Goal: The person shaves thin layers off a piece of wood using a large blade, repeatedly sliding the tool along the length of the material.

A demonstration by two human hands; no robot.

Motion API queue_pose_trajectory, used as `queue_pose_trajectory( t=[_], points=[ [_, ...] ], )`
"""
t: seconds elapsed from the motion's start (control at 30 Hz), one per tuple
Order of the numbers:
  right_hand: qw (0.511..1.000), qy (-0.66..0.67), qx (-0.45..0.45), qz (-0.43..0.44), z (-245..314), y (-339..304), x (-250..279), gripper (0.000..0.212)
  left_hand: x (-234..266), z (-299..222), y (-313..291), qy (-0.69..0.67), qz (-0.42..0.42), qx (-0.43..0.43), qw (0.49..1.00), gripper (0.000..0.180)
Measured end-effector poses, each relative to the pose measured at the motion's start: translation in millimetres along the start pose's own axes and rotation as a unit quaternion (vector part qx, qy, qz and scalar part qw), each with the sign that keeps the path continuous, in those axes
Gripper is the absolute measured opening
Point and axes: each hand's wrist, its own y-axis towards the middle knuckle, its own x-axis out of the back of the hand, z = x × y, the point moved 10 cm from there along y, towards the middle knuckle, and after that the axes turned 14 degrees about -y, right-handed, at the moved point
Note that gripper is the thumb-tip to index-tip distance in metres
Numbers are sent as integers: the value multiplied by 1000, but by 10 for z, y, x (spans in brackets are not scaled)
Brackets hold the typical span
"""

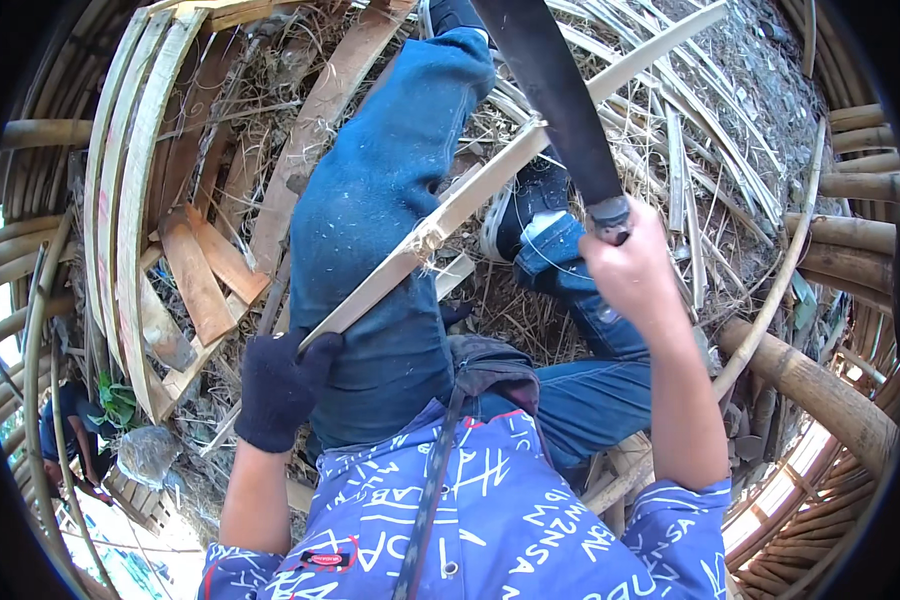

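My left hand (282,388), in a dark knitted glove, is closed around the near end of a long pale bamboo strip (480,190). The strip slants up to the right across my jeans and carries a rough, frayed node near its middle. My bare right hand (632,262) grips the handle of a machete (555,95), whose dark blade points away and crosses over the strip's far half. Part of the strip is hidden behind the blade; whether they touch, I cannot tell.
Several long curved wooden slats (145,200) stand at the left, beside short brown boards (195,280). Split bamboo strips (675,170) and shavings litter the ground. A thick bamboo pole (820,385) lies at the right. Another person (70,435) is at the far left.
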Motion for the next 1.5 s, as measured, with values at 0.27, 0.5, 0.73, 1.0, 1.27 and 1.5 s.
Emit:
queue_pose_trajectory(
  t=[0.27, 0.5, 0.73, 1.0, 1.27, 1.5],
  points=[
    [1000, 3, 13, 6, 109, -71, -109, 4, 1, -189, 41, 24, -6, -34, 999, 36],
    [999, 19, 3, 26, 104, -189, -224, 22, -43, -274, 64, 48, 15, -41, 998, 34],
    [998, 22, -31, -50, -44, -181, 34, 12, -7, -285, 66, -22, 10, 20, 1000, 36],
    [997, 31, -69, 22, -136, -152, -44, 20, -27, -215, 82, 18, 8, 19, 1000, 44],
    [999, 21, -24, 30, 39, -207, -37, 14, -39, -196, 65, -5, -3, 25, 1000, 47],
    [997, -52, 48, -6, 103, -336, -112, 22, -7, -135, -49, 42, -70, -22, 996, 45]
  ],
)
